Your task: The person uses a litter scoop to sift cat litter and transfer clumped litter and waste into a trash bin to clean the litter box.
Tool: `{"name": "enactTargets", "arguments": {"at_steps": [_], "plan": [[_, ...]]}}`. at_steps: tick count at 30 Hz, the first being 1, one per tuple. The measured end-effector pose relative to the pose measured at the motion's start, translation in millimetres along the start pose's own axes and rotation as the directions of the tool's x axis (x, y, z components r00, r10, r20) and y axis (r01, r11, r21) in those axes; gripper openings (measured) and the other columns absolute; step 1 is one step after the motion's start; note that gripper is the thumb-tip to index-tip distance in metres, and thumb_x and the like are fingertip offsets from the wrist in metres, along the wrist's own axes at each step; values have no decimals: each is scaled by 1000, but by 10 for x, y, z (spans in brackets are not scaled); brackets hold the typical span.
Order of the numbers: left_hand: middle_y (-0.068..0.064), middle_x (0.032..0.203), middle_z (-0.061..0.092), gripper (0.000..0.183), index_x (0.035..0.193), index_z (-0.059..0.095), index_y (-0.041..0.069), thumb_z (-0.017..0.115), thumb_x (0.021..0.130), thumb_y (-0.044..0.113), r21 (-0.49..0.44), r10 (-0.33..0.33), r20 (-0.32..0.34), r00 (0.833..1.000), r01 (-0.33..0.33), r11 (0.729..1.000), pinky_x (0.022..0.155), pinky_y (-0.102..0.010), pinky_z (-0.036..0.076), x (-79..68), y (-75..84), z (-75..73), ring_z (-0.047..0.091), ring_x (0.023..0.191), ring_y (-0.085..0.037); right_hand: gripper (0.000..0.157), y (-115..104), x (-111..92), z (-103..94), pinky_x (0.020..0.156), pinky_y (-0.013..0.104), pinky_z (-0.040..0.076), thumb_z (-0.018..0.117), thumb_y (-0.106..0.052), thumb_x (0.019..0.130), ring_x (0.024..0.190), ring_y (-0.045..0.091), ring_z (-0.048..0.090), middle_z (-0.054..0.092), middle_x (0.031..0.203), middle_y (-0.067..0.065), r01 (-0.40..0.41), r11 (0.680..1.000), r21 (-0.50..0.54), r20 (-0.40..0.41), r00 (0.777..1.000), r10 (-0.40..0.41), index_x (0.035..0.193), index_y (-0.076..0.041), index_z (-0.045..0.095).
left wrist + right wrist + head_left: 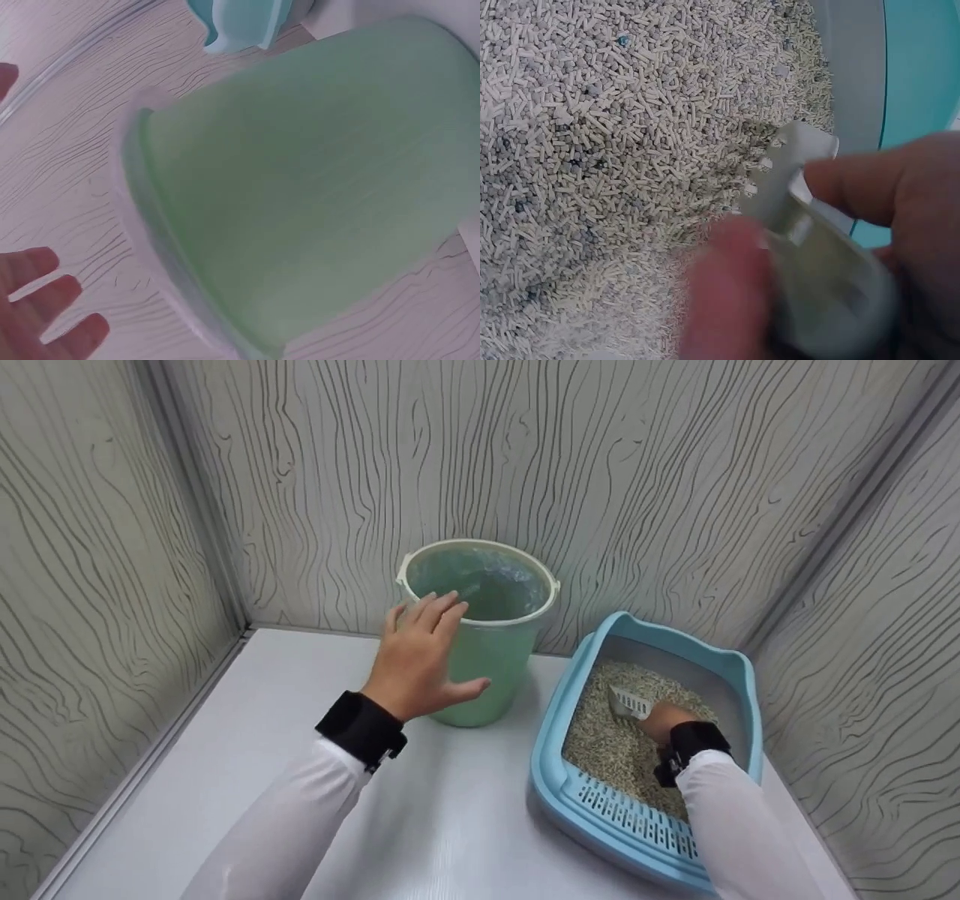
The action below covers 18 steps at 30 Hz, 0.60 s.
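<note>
My right hand (663,721) grips a pale slotted litter scoop (630,703) by its handle, low over the pellet litter (600,735) in a blue litter box (556,765). In the right wrist view the fingers and thumb curl round the scoop (787,176), whose slotted end meets the litter surface close to the box wall. My left hand (416,664) is held up with fingers spread in front of a green bucket (491,667) and holds nothing. The left wrist view has the bucket (300,187) beside the spread fingertips (79,334).
The bucket has a cream rim (480,543) and a clear plastic liner (517,574). Box and bucket stand side by side on a white tabletop (420,825). Wood-patterned panels (480,442) close off the back and both sides. Slots line the box's front ledge (637,817).
</note>
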State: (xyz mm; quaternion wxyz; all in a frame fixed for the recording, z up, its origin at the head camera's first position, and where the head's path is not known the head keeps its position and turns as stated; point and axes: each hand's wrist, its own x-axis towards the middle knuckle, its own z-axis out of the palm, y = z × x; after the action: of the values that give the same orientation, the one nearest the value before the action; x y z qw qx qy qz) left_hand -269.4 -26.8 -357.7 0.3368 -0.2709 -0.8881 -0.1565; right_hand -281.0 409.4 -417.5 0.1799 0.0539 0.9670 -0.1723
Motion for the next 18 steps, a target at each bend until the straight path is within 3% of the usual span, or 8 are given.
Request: {"name": "enactTargets", "arguments": {"at_steps": [3, 4, 6, 7, 9, 10, 14, 18], "plan": [[-10, 159, 49, 99, 152, 48, 15, 79, 76, 72, -6, -54, 3, 999, 54, 999, 115, -69, 34, -222, -57, -36, 47, 148, -34, 33, 3, -117, -58, 55, 29, 40, 50, -21, 106, 53, 12, 44, 45, 62, -2, 12, 1000, 10, -55, 998, -11, 78, -5, 58], [-9, 160, 49, 99, 152, 49, 15, 78, 77, 72, -8, -75, 11, 997, 75, 997, 115, -69, 33, -299, -81, -40, 46, 149, -34, 36, -21, -174, -94, 59, 33, 46, 49, -24, 107, 56, 19, 53, 52, 65, 5, 26, 1000, -9, -80, 996, -26, 82, -1, 61], [-8, 162, 47, 97, 153, 49, 18, 76, 78, 73, -11, -126, 44, 991, 126, 992, 115, -72, 31, -448, -126, -41, 43, 152, -36, 47, -100, -300, -154, 76, 47, 55, 48, -34, 109, 82, 39, 68, 67, 90, 25, 46, 998, -36, -139, 989, -50, 101, 9, 64], [-8, 163, 46, 96, 153, 50, 19, 74, 79, 74, -13, -149, 60, 987, 151, 989, 116, -73, 30, -520, -139, -37, 41, 153, -36, 55, -157, -377, -170, 87, 55, 55, 48, -40, 109, 99, 48, 67, 66, 108, 33, 58, 998, -39, -173, 983, -64, 117, 12, 61], [-7, 166, 43, 94, 154, 49, 21, 71, 80, 76, -12, -191, 94, 977, 193, 981, 116, -76, 27, -643, -155, -19, 37, 156, -38, 73, -291, -531, -156, 107, 67, 43, 46, -52, 108, 131, 58, 52, 51, 145, 39, 90, 995, -38, -239, 966, -96, 146, 11, 46], [-7, 166, 42, 94, 155, 49, 23, 70, 81, 77, -6, -212, 110, 971, 214, 977, 116, -77, 26, -695, -157, -8, 35, 157, -38, 81, -363, -613, -119, 115, 71, 32, 46, -57, 107, 144, 59, 38, 36, 160, 36, 106, 994, -29, -268, 957, -110, 157, 5, 34], [-6, 168, 40, 93, 157, 47, 28, 65, 82, 81, 27, -274, 146, 950, 273, 962, 116, -80, 22, -836, -138, 82, 30, 159, -41, 87, -629, -857, 168, 116, 78, 21, 49, -71, 100, 155, 56, 22, 19, 172, 24, 158, 987, 24, -399, 907, -136, 164, -15, 29], [-6, 169, 39, 95, 157, 47, 30, 63, 81, 84, 67, -327, 162, 931, 321, 945, 116, -81, 20, -945, -93, 222, 29, 159, -43, 88, -854, -930, 499, 114, 83, 11, 49, -78, 95, 158, 56, 11, 11, 175, 18, 191, 981, 37, -487, 861, -149, 164, -27, 29]]}}
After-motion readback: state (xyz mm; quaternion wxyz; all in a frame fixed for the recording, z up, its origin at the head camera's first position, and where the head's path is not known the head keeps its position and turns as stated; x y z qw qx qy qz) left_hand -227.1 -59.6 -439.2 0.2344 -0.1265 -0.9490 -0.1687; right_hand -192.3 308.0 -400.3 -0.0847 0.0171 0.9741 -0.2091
